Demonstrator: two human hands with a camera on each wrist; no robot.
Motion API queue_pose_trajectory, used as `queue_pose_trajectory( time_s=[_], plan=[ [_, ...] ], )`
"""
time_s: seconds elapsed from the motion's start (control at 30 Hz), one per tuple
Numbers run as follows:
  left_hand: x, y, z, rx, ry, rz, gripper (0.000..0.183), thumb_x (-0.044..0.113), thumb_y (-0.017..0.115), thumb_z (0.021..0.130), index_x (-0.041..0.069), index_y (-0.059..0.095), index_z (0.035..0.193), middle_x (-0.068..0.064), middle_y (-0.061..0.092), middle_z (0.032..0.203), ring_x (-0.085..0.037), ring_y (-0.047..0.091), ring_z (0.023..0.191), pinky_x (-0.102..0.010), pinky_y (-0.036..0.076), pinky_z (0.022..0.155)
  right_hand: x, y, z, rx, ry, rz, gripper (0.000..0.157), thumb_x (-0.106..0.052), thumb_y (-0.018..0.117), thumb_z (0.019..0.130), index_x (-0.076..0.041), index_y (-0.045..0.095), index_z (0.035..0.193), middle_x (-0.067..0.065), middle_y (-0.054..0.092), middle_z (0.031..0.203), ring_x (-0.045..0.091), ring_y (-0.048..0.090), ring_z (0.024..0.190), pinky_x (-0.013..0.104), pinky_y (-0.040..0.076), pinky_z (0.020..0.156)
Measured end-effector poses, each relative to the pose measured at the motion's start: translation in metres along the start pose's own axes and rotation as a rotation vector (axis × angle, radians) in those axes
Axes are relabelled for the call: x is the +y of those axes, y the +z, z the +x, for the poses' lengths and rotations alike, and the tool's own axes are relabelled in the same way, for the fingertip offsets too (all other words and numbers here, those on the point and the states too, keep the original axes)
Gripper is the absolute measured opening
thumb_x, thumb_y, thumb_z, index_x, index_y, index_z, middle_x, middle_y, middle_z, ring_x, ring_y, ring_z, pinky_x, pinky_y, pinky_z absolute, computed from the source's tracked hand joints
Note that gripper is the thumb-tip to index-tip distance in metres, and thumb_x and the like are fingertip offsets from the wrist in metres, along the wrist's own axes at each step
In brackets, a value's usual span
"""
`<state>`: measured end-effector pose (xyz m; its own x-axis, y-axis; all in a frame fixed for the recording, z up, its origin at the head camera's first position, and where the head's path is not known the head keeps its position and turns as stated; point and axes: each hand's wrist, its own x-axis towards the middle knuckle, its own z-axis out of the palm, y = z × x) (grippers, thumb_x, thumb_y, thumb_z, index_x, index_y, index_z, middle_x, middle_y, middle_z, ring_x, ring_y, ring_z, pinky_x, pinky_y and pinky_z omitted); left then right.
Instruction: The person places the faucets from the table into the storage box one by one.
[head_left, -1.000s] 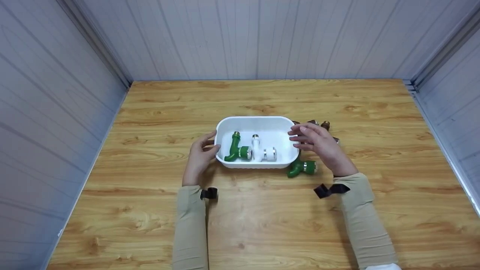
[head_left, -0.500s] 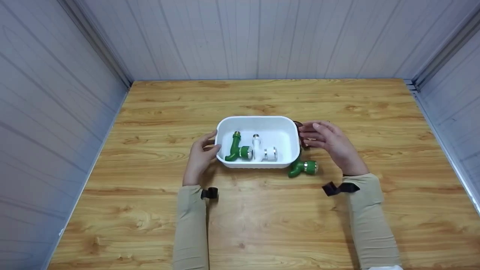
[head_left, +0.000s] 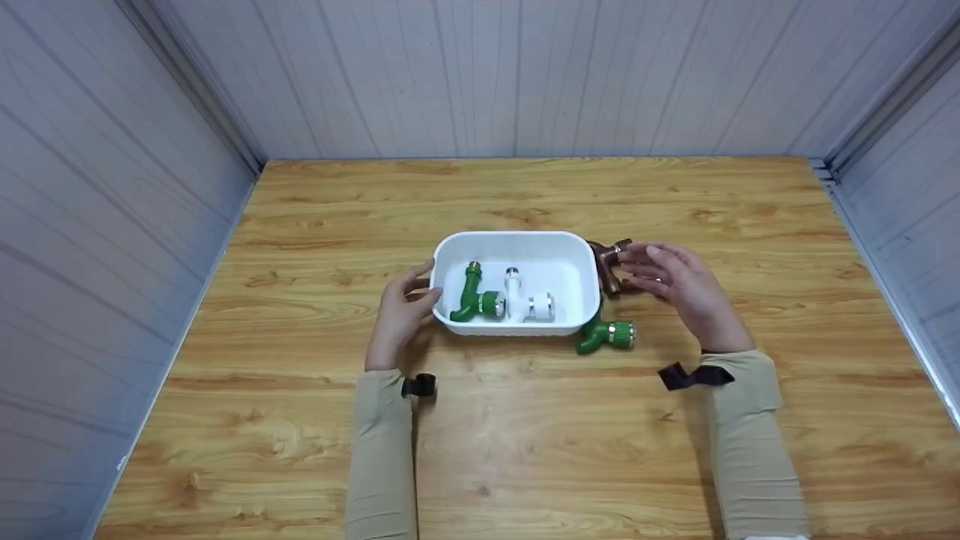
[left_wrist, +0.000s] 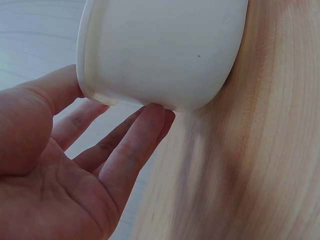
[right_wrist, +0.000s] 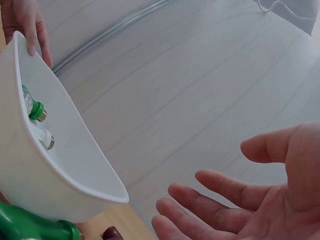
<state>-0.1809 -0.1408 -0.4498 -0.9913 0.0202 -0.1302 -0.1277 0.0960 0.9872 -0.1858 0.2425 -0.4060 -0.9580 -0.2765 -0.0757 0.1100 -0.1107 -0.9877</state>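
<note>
A white plastic basin (head_left: 517, 244) stands mid-table with a green faucet (head_left: 471, 292) and a white faucet (head_left: 513, 296) lying inside. My left hand (head_left: 401, 311) holds the basin's left end, its thumb over the rim and its fingers against the outer wall (left_wrist: 160, 55). To the right of the basin, my right hand (head_left: 690, 292) hovers with fingers spread and relaxed, holding nothing. Its fingertips overlap a brown faucet (head_left: 606, 270) in the head view. A second green faucet (head_left: 611, 334) lies at the basin's front right corner, its back end hidden under the rim.
The wood-grain table (head_left: 525, 435) is bounded by pale panel walls (head_left: 480, 82) at the back and on both sides. Black straps (head_left: 420, 385) hang at both wrists.
My right hand has drawn away from the basin's right rim, moving right and uncovering more of the brown faucet beside the basin. The left hand stays at the left end.
</note>
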Motion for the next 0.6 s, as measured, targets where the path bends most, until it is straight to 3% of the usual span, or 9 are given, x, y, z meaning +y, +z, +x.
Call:
queue_pose_trajectory(
  time_s=[0.2, 0.6],
  plan=[
    [0.001, 0.001, -0.001, 0.0, -0.016, -0.008, 0.046, 0.002, 0.058, 0.084, 0.006, 0.046, 0.128, -0.024, 0.048, 0.117, -0.035, 0.052, 0.099, -0.04, 0.049, 0.08, 0.001, -0.005, -0.001, 0.012, -0.014, 0.005, 0.041, -0.026, 0.043, 0.094, 0.004, 0.046, 0.121, 0.025, 0.045, 0.123, 0.028, 0.049, 0.109, 0.046, 0.031, 0.098],
    [-0.005, 0.0, 0.004, 0.029, -0.001, 0.035, 0.045, 0.002, 0.059, 0.083, 0.008, 0.049, 0.127, -0.02, 0.052, 0.113, -0.031, 0.055, 0.095, -0.034, 0.051, 0.075, 0.005, -0.018, -0.006, 0.007, -0.063, 0.077, 0.041, -0.021, 0.041, 0.095, 0.012, 0.041, 0.121, 0.023, 0.052, 0.116, 0.029, 0.052, 0.105, 0.046, 0.033, 0.097]
  ],
)
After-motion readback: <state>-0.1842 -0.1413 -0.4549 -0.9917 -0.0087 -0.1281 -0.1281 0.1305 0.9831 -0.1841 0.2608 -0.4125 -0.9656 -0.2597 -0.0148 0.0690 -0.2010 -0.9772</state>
